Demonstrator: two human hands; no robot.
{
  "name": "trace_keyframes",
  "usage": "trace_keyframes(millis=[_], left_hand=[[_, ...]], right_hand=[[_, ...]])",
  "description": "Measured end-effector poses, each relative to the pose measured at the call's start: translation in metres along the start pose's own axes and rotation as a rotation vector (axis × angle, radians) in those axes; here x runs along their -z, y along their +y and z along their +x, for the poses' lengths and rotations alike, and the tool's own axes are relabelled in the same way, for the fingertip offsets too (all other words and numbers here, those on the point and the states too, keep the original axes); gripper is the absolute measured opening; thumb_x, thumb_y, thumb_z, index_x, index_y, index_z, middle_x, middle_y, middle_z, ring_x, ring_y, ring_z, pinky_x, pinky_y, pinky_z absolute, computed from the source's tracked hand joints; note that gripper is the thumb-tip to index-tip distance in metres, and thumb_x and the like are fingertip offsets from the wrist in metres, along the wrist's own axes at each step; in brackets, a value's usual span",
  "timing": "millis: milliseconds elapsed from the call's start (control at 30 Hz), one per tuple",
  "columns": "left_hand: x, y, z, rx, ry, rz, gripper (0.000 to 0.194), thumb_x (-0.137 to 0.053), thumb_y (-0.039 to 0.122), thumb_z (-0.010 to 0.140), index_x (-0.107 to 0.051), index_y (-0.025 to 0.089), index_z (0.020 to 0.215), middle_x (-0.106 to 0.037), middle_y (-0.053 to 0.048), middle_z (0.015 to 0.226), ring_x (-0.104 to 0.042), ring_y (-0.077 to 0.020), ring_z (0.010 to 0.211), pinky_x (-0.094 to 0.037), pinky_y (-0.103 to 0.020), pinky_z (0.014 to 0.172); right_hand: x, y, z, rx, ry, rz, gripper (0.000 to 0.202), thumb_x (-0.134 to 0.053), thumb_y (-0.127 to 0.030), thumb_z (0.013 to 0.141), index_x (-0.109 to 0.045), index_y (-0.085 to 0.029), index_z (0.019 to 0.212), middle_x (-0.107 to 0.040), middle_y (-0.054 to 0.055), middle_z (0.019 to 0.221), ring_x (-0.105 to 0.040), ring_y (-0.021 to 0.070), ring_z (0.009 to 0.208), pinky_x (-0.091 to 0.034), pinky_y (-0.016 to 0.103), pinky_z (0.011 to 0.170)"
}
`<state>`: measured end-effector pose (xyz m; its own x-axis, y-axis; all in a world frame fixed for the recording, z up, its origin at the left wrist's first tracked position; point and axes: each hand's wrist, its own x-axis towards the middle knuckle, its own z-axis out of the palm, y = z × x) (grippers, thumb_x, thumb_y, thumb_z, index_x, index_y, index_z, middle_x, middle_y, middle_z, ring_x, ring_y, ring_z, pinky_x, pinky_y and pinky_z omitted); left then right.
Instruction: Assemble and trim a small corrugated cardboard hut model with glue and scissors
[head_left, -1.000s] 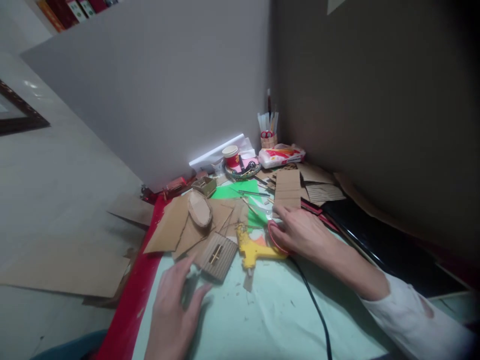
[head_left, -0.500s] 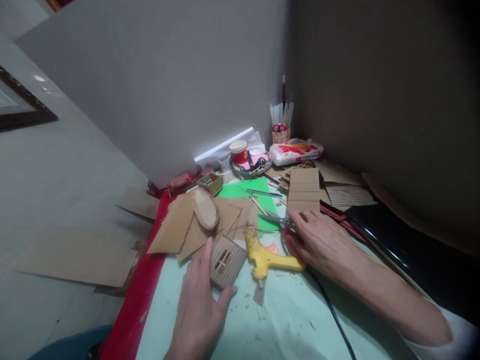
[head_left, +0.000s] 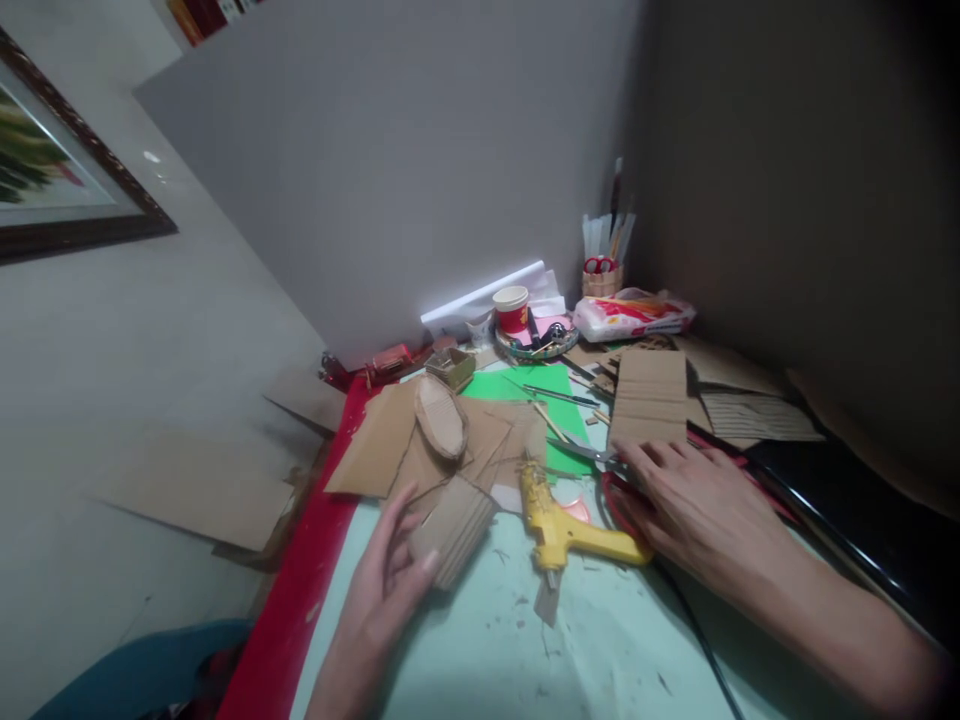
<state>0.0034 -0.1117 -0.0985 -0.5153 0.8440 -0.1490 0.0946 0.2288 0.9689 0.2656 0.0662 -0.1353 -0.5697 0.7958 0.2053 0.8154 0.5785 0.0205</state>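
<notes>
My left hand [head_left: 379,590] has a small ribbed cardboard block [head_left: 454,530] between thumb and fingers, tilted above the table with its layered edge showing. Over the red-handled scissors [head_left: 604,457] lies my right hand [head_left: 682,500], its thumb by the red loop and its fingers curled across the other handle, which is hidden. Those fingertips also meet the lower edge of a creased cardboard rectangle [head_left: 649,395]. Between the hands rests a yellow hot glue gun [head_left: 559,530], nozzle toward me. An oval cardboard piece [head_left: 440,417] sits on flat cardboard sheets [head_left: 367,440] beyond my left hand.
Green paper [head_left: 559,385] carries sticks and a thin tool. Farther back stand a red paper cup [head_left: 511,312] on a round tray, a small box [head_left: 452,368], a tissue pack [head_left: 634,315] and a pen holder [head_left: 602,279]. A black cable [head_left: 697,630] runs toward me; grey panels border the table.
My left hand has turned and tilted the cardboard block, so its slotted face no longer shows. My right hand stays at the scissors. The whole view has shifted.
</notes>
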Motion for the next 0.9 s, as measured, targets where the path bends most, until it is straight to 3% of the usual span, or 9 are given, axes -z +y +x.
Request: trace_keyframes(millis=[200, 333, 433, 533, 633, 767, 900], left_hand=[[0.022, -0.011, 0.001, 0.115, -0.114, -0.298, 0.062, -0.072, 0.054, 0.083, -0.062, 0.023, 0.136, -0.074, -0.011, 0.121, -0.063, -0.0349, 0.121, -0.047, -0.038, 0.094], [0.020, -0.007, 0.001, 0.148, -0.170, -0.311, 0.060, -0.070, 0.055, 0.084, -0.067, 0.021, 0.134, -0.075, -0.011, 0.114, -0.065, -0.0353, 0.114, -0.046, -0.038, 0.090], [0.017, -0.003, 0.006, 0.154, -0.306, -0.310, 0.063, -0.070, 0.057, 0.083, -0.067, 0.021, 0.135, -0.075, -0.010, 0.114, -0.064, -0.0328, 0.112, -0.044, -0.035, 0.087], [0.013, 0.000, 0.014, 0.136, -0.408, -0.271, 0.063, -0.073, 0.056, 0.082, -0.068, 0.022, 0.134, -0.074, -0.009, 0.110, -0.064, -0.0294, 0.104, -0.044, -0.032, 0.082], [0.009, 0.008, 0.019, 0.096, -0.419, -0.252, 0.058, -0.071, 0.055, 0.084, -0.070, 0.022, 0.132, -0.072, -0.009, 0.108, -0.064, -0.0286, 0.102, -0.047, -0.032, 0.080], [0.004, 0.023, 0.026, 0.098, -0.387, -0.270, 0.044, -0.061, 0.049, 0.094, -0.074, 0.021, 0.125, -0.073, -0.011, 0.115, -0.066, -0.0238, 0.093, -0.049, -0.027, 0.067], [0.007, 0.031, 0.047, 0.109, -0.352, -0.305, 0.051, -0.052, 0.054, 0.098, -0.071, 0.015, 0.124, -0.070, -0.008, 0.083, -0.060, -0.0135, 0.057, -0.044, -0.021, 0.044]], right_hand=[[0.007, 0.005, 0.000, 0.065, 0.093, 0.078, 0.029, -0.052, -0.033, 0.094, -0.071, -0.015, 0.107, -0.071, 0.018, 0.095, -0.067, 0.0422, 0.089, -0.054, 0.058, 0.073], [0.025, -0.013, -0.006, 0.236, 0.094, 0.273, 0.044, -0.050, -0.043, 0.101, -0.060, -0.022, 0.138, -0.069, 0.013, 0.130, -0.070, 0.0288, 0.110, -0.061, 0.041, 0.091], [0.040, -0.031, -0.015, 0.338, -0.081, 0.671, 0.064, -0.055, -0.049, 0.100, -0.039, -0.031, 0.159, -0.054, 0.008, 0.155, -0.060, 0.0277, 0.134, -0.056, 0.040, 0.106], [0.054, -0.042, -0.018, 0.333, -0.278, 0.866, 0.074, -0.060, -0.056, 0.098, -0.030, -0.038, 0.163, -0.040, 0.004, 0.166, -0.043, 0.0309, 0.148, -0.043, 0.049, 0.118], [0.066, -0.049, -0.013, 0.346, -0.326, 0.917, 0.071, -0.064, -0.056, 0.096, -0.037, -0.041, 0.160, -0.041, 0.002, 0.165, -0.040, 0.0312, 0.150, -0.038, 0.051, 0.121], [0.075, -0.061, 0.002, 0.380, -0.257, 0.940, 0.058, -0.066, -0.040, 0.094, -0.051, -0.039, 0.150, -0.058, 0.002, 0.150, -0.054, 0.0274, 0.137, -0.045, 0.044, 0.115], [0.075, -0.073, 0.027, 0.299, -0.257, 0.881, 0.049, -0.067, -0.038, 0.092, -0.060, -0.033, 0.141, -0.070, 0.005, 0.127, -0.066, 0.0282, 0.111, -0.054, 0.042, 0.095]])
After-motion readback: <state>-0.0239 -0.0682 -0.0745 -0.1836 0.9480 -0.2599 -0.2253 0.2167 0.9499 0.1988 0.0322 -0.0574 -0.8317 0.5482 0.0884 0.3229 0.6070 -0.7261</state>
